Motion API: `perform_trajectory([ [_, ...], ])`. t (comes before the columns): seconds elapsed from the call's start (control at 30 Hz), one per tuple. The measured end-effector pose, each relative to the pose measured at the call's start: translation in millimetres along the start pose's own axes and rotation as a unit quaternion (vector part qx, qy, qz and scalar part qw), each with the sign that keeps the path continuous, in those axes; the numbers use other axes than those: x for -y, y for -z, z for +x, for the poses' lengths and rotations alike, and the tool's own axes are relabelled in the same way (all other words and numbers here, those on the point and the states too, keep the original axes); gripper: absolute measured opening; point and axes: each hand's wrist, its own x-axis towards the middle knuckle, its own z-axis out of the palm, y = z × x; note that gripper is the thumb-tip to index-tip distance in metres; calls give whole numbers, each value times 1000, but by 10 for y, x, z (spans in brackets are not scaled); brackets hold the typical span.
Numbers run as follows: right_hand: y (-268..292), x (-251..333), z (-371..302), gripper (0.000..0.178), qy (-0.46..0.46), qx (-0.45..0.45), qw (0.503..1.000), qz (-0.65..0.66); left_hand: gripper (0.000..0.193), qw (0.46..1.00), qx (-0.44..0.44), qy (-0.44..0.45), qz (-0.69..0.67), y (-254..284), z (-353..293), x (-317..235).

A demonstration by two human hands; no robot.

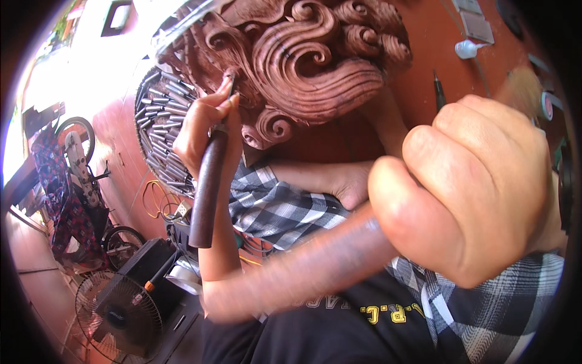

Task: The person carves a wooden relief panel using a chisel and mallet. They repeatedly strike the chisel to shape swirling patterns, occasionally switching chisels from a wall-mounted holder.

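Note:
A reddish-brown wood carving [315,67] with swirling scrolls lies in front of me. My left hand [203,130] is closed around a carving chisel [209,194]; the chisel's dark round handle points back toward me, and its thin blade reaches the carving's left part. Raised close to the camera at the right, my right hand [467,188] makes a fist around a thick wooden club [303,264]. The club slants down to the left, its far end smeared by motion and apart from the chisel handle.
Left of the carving, a round container [140,97] holds many metal tool ends. A fan [118,315] stands at lower left, near a bicycle [79,151]. On the red floor, right, lie a dark pointed tool [438,91] and a small white bottle [467,50]. My bare foot [351,188] rests below the carving.

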Motion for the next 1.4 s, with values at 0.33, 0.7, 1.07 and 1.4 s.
perform_trajectory([
  [0.33,110,97,-6,20,20,13,997,-73,24,993,-55,-99,35,-108,-43,-41],
  [0.7,97,-1,-169,21,60,3,997,-46,22,993,-66,-95,30,-194,-66,-55],
  [1.07,172,17,-166,27,1,31,999,-33,22,995,-63,-63,52,-182,-53,-104],
  [1.4,-11,-54,-275,30,37,-38,999,-5,19,995,-64,-51,51,-187,-47,-104],
])
